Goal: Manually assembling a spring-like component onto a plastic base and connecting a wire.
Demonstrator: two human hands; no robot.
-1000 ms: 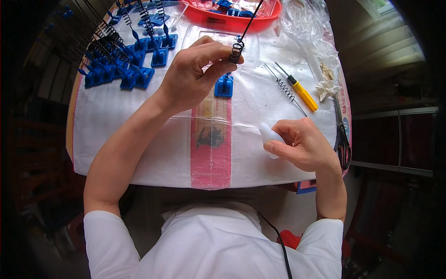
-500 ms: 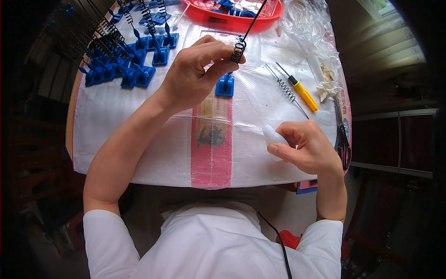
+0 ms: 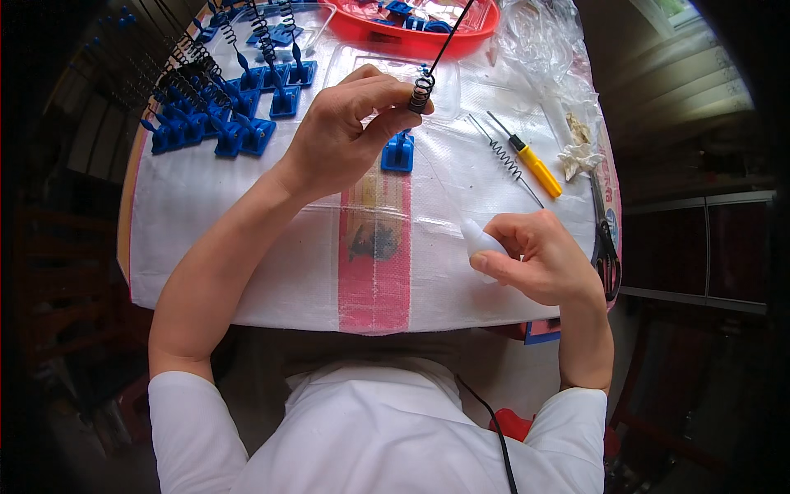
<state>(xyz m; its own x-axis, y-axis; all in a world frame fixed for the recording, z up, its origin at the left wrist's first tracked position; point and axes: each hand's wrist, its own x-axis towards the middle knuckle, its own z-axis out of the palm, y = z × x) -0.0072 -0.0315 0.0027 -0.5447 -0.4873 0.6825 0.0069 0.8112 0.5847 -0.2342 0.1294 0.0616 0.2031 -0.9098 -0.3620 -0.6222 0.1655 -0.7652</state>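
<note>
Between the thumb and fingers of my left hand (image 3: 350,123) is a black coil spring (image 3: 421,92), held upright with its thin straight wire slanting up and to the right. Just below that hand a blue plastic base (image 3: 397,154) stands on the table, its top partly behind the fingers. My right hand (image 3: 539,257) is closed around a small white squeeze bottle (image 3: 484,240), whose tapered end points up and left over the table. The bottle's lower part is hidden in the palm.
Several blue bases with springs (image 3: 247,95) crowd the far left. A red basin (image 3: 362,31) of blue parts stands at the back. A yellow-handled screwdriver (image 3: 536,169), a loose spring wire (image 3: 508,160), crumpled tissue (image 3: 580,159) and black-handled scissors (image 3: 607,255) lie on the right.
Almost nothing has changed. My right hand with the white bottle has shifted very slightly up and left; my left hand holds the spring in the same place.
</note>
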